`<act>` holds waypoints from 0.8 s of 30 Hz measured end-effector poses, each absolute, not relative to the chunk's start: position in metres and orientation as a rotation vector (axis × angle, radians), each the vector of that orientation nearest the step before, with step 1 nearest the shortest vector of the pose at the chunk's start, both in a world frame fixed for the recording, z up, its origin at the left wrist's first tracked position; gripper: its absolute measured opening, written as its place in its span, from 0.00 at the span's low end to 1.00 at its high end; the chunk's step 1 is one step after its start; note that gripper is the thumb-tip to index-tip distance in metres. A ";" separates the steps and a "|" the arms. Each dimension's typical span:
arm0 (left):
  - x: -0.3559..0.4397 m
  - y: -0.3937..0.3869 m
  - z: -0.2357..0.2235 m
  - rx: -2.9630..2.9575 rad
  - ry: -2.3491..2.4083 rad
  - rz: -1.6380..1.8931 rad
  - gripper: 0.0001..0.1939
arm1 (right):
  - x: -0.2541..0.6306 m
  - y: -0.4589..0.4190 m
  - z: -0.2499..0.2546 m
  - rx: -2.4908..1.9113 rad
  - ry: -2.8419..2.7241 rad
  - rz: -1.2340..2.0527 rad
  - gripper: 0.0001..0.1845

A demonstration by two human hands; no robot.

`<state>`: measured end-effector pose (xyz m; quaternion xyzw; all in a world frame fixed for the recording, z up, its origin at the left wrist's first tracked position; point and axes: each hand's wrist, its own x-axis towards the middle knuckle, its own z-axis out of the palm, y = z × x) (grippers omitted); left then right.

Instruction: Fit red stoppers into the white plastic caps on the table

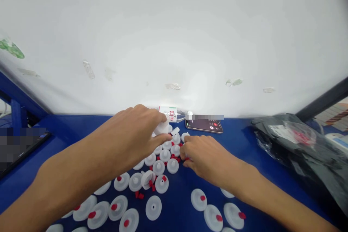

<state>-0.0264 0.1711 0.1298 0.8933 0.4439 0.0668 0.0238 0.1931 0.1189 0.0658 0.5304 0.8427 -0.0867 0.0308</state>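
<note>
My left hand reaches forward over a pile of white round plastic discs, its fingers pinched on a white piece at the far side of the pile. My right hand lies palm down at the right of the pile, fingers curled onto the discs and small red caps; what it holds is hidden. Several discs carry a red cap at their centre; others, like one disc, have none. Loose red caps lie on the blue table.
A small bottle lies on its side by the white wall. A phone with a lit screen lies beside it. A black plastic bag fills the right side. A dark tablet sits at the left edge.
</note>
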 end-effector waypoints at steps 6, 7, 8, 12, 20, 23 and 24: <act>-0.026 0.169 0.131 2.764 1.383 0.174 0.22 | 0.195 0.122 0.073 1.654 2.537 -0.215 0.10; -0.026 0.169 0.132 2.764 1.388 0.172 0.22 | 0.197 0.122 0.074 1.657 2.526 -0.206 0.09; -0.026 0.169 0.132 2.763 1.391 0.170 0.22 | 0.197 0.122 0.075 1.659 2.514 -0.198 0.07; -0.026 0.168 0.133 2.787 1.394 0.172 0.22 | 0.198 0.123 0.076 1.636 2.478 -0.195 0.09; -0.027 0.166 0.133 2.832 1.381 0.162 0.23 | 0.199 0.122 0.089 1.681 2.451 -0.181 0.08; -0.028 0.167 0.134 2.820 1.391 0.186 0.23 | 0.210 0.119 0.099 1.708 2.447 -0.202 0.06; -0.028 0.168 0.133 2.817 1.393 0.195 0.22 | 0.215 0.118 0.101 1.706 2.447 -0.226 0.10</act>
